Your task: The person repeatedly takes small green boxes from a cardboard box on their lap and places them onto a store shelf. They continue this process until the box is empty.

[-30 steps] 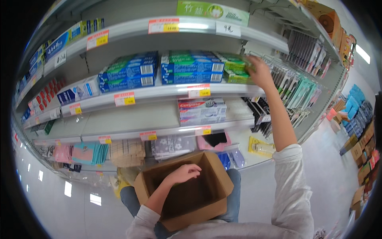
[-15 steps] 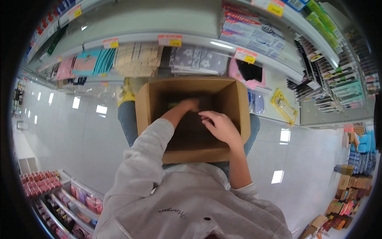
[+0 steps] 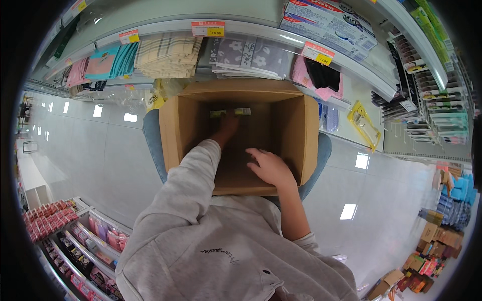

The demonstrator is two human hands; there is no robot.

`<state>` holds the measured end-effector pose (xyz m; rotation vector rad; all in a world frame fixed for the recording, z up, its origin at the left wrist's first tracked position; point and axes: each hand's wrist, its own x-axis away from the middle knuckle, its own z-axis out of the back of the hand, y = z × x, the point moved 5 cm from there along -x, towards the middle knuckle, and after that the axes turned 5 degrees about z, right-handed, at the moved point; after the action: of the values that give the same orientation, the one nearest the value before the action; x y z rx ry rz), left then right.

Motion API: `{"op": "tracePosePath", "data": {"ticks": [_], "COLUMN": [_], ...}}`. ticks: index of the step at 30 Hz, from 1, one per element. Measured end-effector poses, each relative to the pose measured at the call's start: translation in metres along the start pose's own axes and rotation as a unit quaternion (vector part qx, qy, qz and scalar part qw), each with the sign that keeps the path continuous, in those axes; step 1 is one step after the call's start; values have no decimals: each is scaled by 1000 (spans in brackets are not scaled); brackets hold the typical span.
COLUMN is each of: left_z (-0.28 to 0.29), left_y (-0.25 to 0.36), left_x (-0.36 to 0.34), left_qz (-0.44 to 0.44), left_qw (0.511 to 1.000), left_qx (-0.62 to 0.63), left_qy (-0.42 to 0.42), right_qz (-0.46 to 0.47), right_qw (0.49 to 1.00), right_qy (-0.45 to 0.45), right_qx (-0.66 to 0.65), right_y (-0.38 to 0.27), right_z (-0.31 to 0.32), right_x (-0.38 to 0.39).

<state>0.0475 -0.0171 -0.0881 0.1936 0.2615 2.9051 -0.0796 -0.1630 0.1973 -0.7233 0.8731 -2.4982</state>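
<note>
A tall open cardboard box (image 3: 293, 145) stands between my knees. Deep inside it, my left hand (image 3: 229, 123) reaches to the far wall with its fingers over a slim green-and-white carton (image 3: 243, 111). The carton shows on both sides of the hand, which seems closed on it, though shadow dims the fingers. My right hand (image 3: 271, 168) hovers over the near right part of the box, empty, fingers spread and bent a little.
Ahead, a shelf holds folded beige checked towels (image 3: 168, 56), grey flowered towels (image 3: 248, 57) and long cartons (image 3: 329, 30). A black phone (image 3: 323, 75) lies on a pink cloth. Toothbrush packs (image 3: 434, 108) hang at the right. Cardboard boxes (image 3: 442, 236) are piled farther off.
My left hand has gone deeper toward the far wall of the box, onto the slim carton, which shows more now. My right hand has shifted slightly nearer to me; the view has moved a little.
</note>
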Motion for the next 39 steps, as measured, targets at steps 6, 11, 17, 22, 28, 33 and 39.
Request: {"op": "tracePosePath", "data": {"ticks": [6,11,17,22,28,33,39], "left_z": [-23,-48,3,-43,243,388,472], "left_y": [-31,-45,15,-19,98,98,94], "left_x": [-15,7,-7,-32,3,52,94], "left_qz": [1,42,-56,-117,-203,-296,-370], "left_qw": [989,999,982,947,821,905,862], "left_qx": [-34,-1,-22,-167,-161,10,316], "left_qy": [-147,-25,-180,-247,-509,-306,-144], "right_qz": [5,34,-6,72,99,134,201], "right_qw": [1000,999,1000,997,936,893,819], "right_qy": [15,16,30,19,336,429,509], "right_qx": [-2,8,1,21,-24,-22,173], "right_y": [-1,-9,4,-17,-30,-45,-69], "right_z": [0,0,3,3,51,67,104], "right_x": [-2,-4,2,-14,13,27,54]}}
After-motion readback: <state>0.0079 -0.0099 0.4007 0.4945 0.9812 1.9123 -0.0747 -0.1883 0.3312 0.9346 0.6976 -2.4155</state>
